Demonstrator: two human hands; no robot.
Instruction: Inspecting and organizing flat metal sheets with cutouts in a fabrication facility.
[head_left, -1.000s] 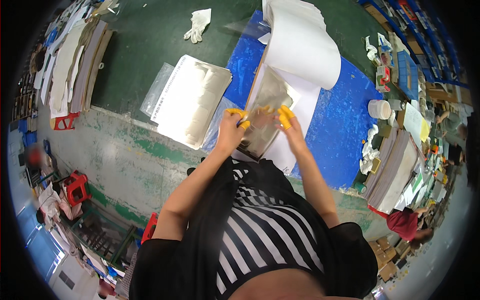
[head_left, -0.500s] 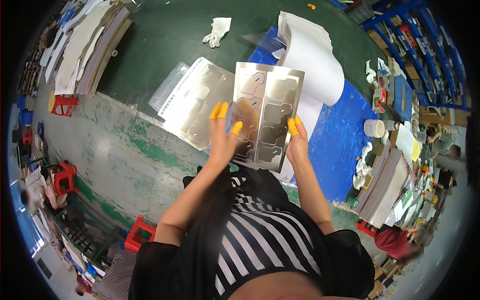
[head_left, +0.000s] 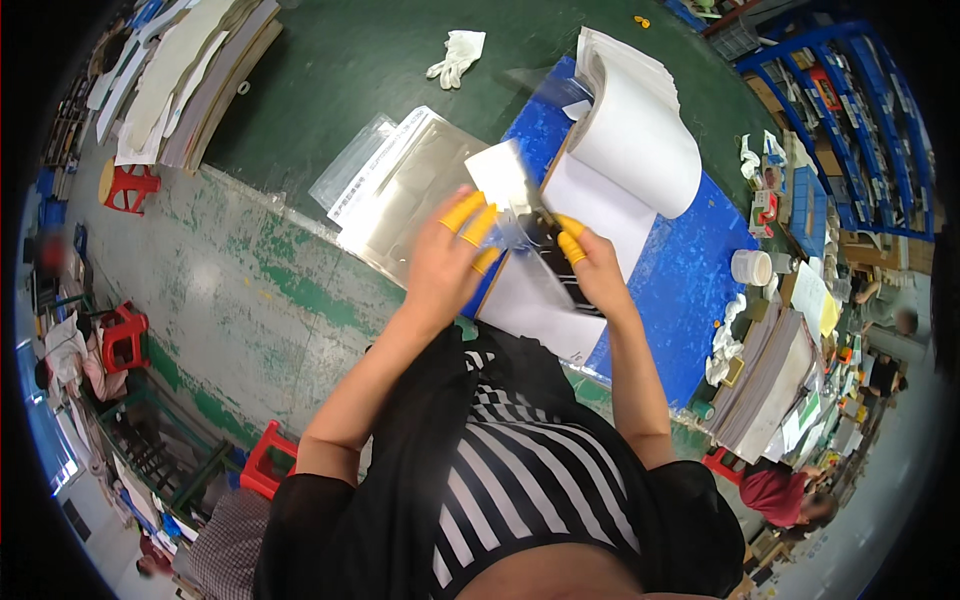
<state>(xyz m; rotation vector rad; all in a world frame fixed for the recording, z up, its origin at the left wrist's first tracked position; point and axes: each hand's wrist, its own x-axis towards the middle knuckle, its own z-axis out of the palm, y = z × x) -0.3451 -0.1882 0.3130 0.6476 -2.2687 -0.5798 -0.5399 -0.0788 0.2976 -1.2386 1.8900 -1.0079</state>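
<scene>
Both hands hold a thin shiny metal sheet (head_left: 522, 215) tilted edge-on above the table. My left hand (head_left: 450, 258), with yellow finger cots, grips its left side. My right hand (head_left: 590, 265), also in yellow cots, grips its right edge. Under the sheet lies white paper (head_left: 540, 315) on a blue mat (head_left: 690, 280). A stack of similar shiny sheets (head_left: 410, 190) lies to the left on the green table (head_left: 330, 70). A thick pile of white paper with its top sheets curled back (head_left: 635, 135) sits behind my right hand.
A white glove (head_left: 457, 55) lies at the far side of the table. Boards are piled at the far left (head_left: 180, 80). A white tub (head_left: 750, 267) and stacked sheets (head_left: 770, 385) are at the right. Red stools (head_left: 128, 185) stand on the floor.
The metal sheet, held flat toward me half a second ago, has turned nearly edge-on and come lower and rightward over the white paper. Both hands moved with it.
</scene>
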